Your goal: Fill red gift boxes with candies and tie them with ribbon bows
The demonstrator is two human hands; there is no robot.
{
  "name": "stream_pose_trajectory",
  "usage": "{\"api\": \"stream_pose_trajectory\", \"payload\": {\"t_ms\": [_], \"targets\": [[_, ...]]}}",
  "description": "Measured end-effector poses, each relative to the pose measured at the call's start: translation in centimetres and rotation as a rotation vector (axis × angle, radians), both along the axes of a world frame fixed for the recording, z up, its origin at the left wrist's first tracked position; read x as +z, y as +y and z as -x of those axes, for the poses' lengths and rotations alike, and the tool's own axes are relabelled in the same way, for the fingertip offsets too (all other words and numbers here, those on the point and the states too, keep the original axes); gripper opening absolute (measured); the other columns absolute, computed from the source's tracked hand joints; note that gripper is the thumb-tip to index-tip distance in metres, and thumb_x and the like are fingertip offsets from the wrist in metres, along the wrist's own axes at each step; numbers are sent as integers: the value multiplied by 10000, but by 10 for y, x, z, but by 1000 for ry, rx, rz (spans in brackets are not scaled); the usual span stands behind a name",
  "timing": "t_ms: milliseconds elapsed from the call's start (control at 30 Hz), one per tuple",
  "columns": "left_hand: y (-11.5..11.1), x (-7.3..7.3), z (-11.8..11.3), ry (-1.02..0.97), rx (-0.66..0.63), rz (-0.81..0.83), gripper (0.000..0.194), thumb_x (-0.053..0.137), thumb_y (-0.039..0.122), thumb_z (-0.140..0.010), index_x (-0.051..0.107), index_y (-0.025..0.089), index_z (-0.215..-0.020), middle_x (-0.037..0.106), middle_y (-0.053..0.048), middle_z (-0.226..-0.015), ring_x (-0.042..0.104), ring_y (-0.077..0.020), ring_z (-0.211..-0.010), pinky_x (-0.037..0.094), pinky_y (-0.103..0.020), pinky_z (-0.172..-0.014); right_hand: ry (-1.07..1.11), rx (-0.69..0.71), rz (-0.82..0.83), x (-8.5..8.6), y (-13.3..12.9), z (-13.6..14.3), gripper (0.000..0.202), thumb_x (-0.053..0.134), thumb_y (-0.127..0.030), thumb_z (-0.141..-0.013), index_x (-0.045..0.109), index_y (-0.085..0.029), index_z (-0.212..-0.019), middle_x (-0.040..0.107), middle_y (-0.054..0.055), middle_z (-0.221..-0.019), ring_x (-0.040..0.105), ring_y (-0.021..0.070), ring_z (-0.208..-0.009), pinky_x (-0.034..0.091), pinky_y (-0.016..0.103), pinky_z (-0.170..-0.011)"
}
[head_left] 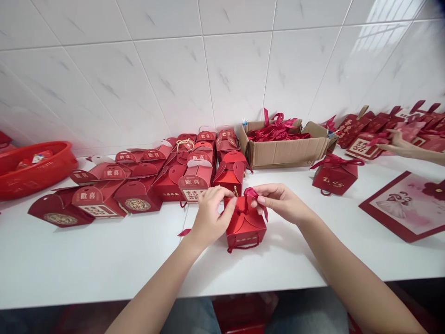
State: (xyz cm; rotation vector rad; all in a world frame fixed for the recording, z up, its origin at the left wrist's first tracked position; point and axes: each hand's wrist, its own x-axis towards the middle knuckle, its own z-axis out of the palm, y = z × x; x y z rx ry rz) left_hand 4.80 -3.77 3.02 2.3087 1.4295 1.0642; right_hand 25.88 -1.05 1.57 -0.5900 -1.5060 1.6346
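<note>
A small red gift box (245,228) stands on the white table (104,260) in front of me. A dark red ribbon (251,194) sits on its top, partly looped into a bow. My left hand (210,215) pinches the ribbon at the box's left top edge. On the other side, my right hand (278,200) holds the ribbon's loop between thumb and fingers. A loose ribbon tail lies on the table to the left of the box.
Several red gift boxes (167,178) lie behind, toward the tiled wall. A cardboard box (285,150) holds red ribbons. One tied box (334,174) stands at right. A red basket (34,169) is far left. Another person's hand (396,143) reaches among boxes at far right, near a red card (405,204).
</note>
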Motion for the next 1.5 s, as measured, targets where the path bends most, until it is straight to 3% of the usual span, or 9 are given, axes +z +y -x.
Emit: {"api": "stream_pose_trajectory", "payload": {"t_ms": [267, 467, 700, 900, 1067, 1200, 1333, 1433, 1500], "targets": [[0, 14, -19, 19, -71, -162, 148, 471, 207, -888, 575, 189, -785, 671, -6, -829, 580, -171, -865, 284, -392, -868, -48, -101, 74, 5, -5, 1, 200, 759, -310, -735, 623, -177, -798, 673, -4, -651, 627, 104, -570, 457, 209, -516], [2, 19, -17, 62, -57, -289, 108, 542, 201, -824, 624, 204, -754, 667, -12, -798, 568, -205, -887, 289, -423, -877, -269, 8, 98, 12, -7, 6, 271, 715, -380, -761, 698, -157, -916, 608, -18, -602, 482, 56, -428, 308, 202, -410], [-6, 6, 20, -226, -92, 293, 256, 514, 302, -809, 511, 213, -1050, 570, -70, -1114, 508, -233, -1079, 390, -383, -943, -282, -153, -23, 12, -14, 15, 245, 727, -402, -733, 748, -168, -804, 669, 46, -864, 453, 54, -525, 333, 210, -438], [-7, -18, 27, -231, -54, 701, 381, 447, 530, -865, 548, 186, -736, 570, -16, -708, 538, -171, -692, 443, -304, -673, -358, -192, -47, 11, -20, 25, 237, 626, -372, -805, 717, -153, -811, 669, 19, -646, 458, 72, -425, 377, 225, -423], [-10, 14, 27, -332, -133, 639, 356, 552, 452, -818, 469, 185, -597, 415, 42, -556, 408, -100, -531, 364, -233, -525, -597, -522, -311, 7, -24, 41, 93, 605, -209, -758, 667, -177, -820, 701, 41, -744, 602, 149, -631, 467, 267, -607], [-6, 50, 16, -283, -258, 629, 320, 561, 409, -824, 529, 178, -605, 451, 31, -564, 424, -99, -530, 368, -238, -516, -650, -397, -478, 10, -26, 39, 172, 540, -205, -812, 689, -190, -896, 662, 10, -693, 524, 119, -569, 408, 248, -570], [14, 58, 2, -359, -366, 663, 236, 574, 392, -829, 657, 184, -906, 588, -2, -641, 550, -136, -623, 457, -270, -612, -616, -315, -535, 11, -27, 33, 167, 573, -282, -826, 648, -181, -717, 547, -19, -579, 411, 97, -512, 324, 234, -502], [28, 45, 1, -472, -434, 606, 477, 568, 410, -839, 510, 226, -1276, 672, -66, -953, 617, -188, -905, 495, -325, -812, -595, -370, -477, 7, -26, 35, 282, 563, -335, -849, 582, -176, -616, 517, -15, -543, 386, 98, -500, 314, 238, -489], [33, 34, 6, -451, -437, 528, 469, 581, 431, -833, 517, 223, -1249, 649, -92, -1067, 598, -205, -1004, 486, -342, -874, -549, -376, -449, 5, -26, 36, 265, 552, -322, -858, 592, -179, -638, 566, -3, -581, 435, 109, -528, 352, 240, -514]]}}
